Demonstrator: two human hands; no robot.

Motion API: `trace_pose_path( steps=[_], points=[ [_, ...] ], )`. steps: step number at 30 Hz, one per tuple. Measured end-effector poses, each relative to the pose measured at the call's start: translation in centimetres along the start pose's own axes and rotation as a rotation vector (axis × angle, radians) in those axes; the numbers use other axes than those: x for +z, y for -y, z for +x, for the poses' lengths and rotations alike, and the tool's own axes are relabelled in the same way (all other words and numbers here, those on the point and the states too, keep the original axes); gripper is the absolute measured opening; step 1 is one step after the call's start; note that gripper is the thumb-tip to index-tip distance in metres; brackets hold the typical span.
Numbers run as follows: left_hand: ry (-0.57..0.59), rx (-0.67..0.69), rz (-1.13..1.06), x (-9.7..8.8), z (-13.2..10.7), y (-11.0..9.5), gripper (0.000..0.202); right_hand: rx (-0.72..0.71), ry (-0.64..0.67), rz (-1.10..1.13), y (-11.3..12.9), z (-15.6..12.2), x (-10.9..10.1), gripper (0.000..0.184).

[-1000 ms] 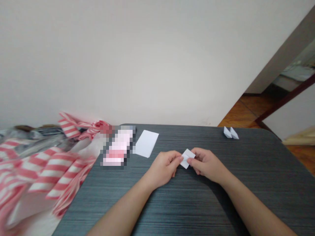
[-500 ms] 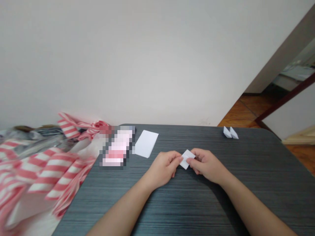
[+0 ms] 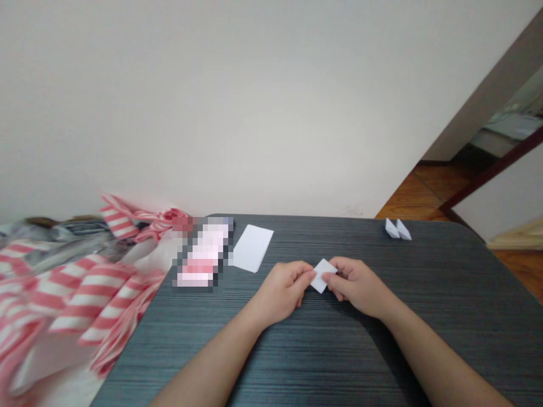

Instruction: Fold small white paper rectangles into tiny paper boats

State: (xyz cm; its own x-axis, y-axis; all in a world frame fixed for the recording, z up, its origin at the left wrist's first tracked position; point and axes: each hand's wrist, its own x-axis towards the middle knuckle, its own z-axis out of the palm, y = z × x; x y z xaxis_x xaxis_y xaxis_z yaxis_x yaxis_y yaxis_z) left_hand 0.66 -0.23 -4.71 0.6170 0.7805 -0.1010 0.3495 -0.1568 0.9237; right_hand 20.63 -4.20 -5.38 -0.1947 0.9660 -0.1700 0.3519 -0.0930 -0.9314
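Observation:
Between both hands, just above the dark table, is a small white piece of folded paper (image 3: pixel 323 266), turned so that it looks like a diamond. My left hand (image 3: pixel 285 289) pinches its left corner between thumb and fingers. From the other side my right hand (image 3: pixel 354 284) grips the right part, thumb lying on top. The fingers beneath the paper are mostly hidden. Left of my hands lies a stack of white paper sheets (image 3: pixel 253 249). A folded white paper boat (image 3: pixel 397 229) with two raised points stands at the far right of the table.
A dark wood-grain table (image 3: pixel 339 362) stands against a pale wall (image 3: pixel 271 113). A blurred-out pink and white rectangular item (image 3: pixel 206 251) lies at its left. Red-and-white striped cloth (image 3: pixel 91 294) is heaped beyond the left edge. A doorway with wooden floor (image 3: pixel 413 189) opens behind at right.

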Motion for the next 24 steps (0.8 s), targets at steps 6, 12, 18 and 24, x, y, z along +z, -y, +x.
trace_pose_path(
  steps=[6, 12, 18, 24],
  points=[
    [0.011, -0.009, -0.008, -0.01, 0.01, -0.04, 0.035, -0.009, -0.01, -0.001, -0.04, 0.04, 0.02, 0.018],
    [0.011, -0.012, -0.009, -0.06, 0.02, -0.07, 0.035, 0.018, -0.006, 0.003, 0.04, 0.02, -0.02, 0.019],
    [0.022, -0.003, -0.024, -0.08, 0.03, 0.04, 0.035, -0.009, 0.007, -0.041, 0.33, -0.09, -0.12, 0.025],
    [-0.004, 0.008, -0.106, 0.17, 0.18, 0.84, 0.042, -0.017, -0.032, -0.082, 0.47, -0.18, -0.24, 0.025]
  ],
)
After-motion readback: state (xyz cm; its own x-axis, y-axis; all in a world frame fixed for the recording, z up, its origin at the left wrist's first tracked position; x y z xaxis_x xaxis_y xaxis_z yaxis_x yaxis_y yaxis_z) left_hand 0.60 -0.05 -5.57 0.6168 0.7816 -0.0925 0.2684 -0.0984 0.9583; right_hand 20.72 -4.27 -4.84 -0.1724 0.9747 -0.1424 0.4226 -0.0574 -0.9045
